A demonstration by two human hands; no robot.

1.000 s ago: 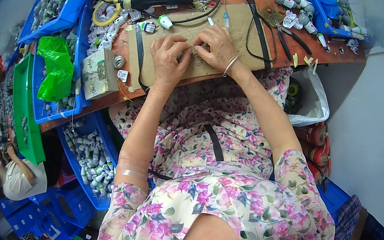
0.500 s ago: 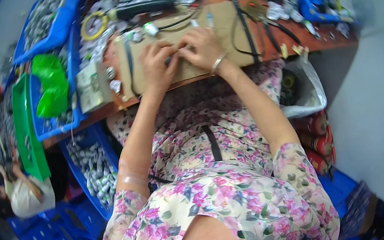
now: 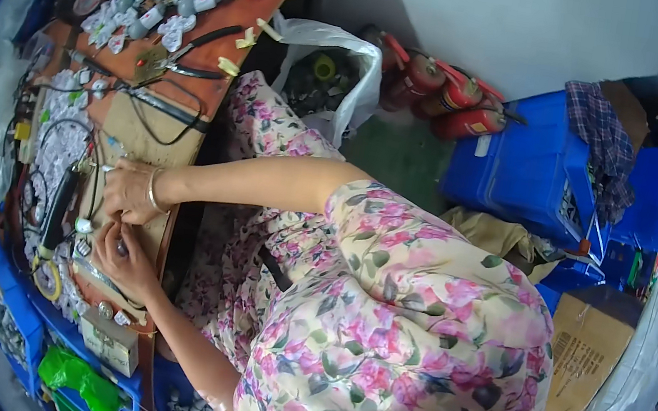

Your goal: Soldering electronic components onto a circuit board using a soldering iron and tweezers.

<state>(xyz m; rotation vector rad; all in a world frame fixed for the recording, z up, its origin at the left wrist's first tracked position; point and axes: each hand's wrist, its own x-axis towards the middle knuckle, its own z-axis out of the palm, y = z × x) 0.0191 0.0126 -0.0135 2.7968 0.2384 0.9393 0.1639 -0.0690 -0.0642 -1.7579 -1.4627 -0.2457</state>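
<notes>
Pinched between left hand point(image 3: 122, 256) and right hand point(image 3: 127, 192) fingers over the desk point(image 3: 219, 89): a small part point(image 3: 120, 246) (probably light, fiddly), best gripped by its edges.

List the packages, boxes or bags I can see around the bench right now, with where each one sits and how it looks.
Small carton: bench edge near the left hand; boxy, off-white, printed.
Cardboard box: floor at right; brown, flat-sided, dark print.
Plastic bag: beside the bench end; white, open, full of small parts.
Green bag: in a blue bin, bottom left; crumpled.
Round label: bench top; white with red rim.
</notes>
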